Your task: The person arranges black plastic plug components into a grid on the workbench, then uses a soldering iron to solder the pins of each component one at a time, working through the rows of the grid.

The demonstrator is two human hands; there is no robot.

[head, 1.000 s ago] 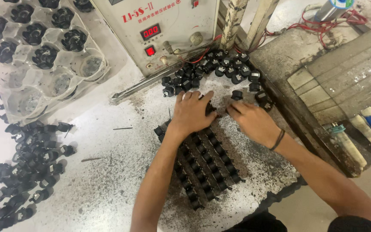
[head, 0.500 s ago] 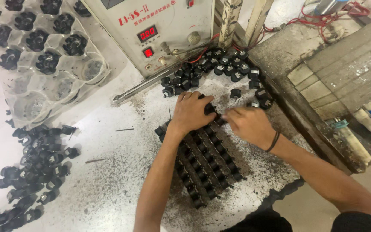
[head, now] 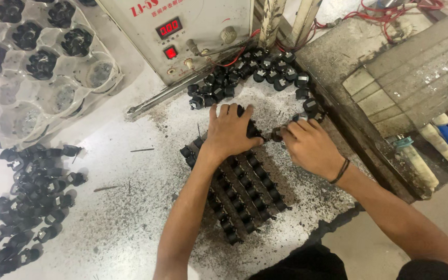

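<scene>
A dark slotted rack [head: 245, 192] filled with rows of small black parts lies slantwise on the speckled white bench. My left hand [head: 228, 130] rests palm down on the rack's far end, fingers curled over black parts there. My right hand [head: 307, 146], with a dark band at the wrist, pinches a small black part [head: 277, 134] at its fingertips, right beside the left hand's thumb side. A loose heap of black parts [head: 250, 72] lies just beyond both hands.
A beige machine [head: 182, 31] with red number displays stands behind the heap. A clear plastic tray [head: 53, 83] with round pockets, some holding black pieces, sits at the far left. Another pile of black parts [head: 32, 197] lies at the left. A grimy raised block [head: 390, 93] borders the right.
My hands have stayed at the rack's far end; the right hand has shifted slightly toward the left hand with the small part. The camera has drifted a little.
</scene>
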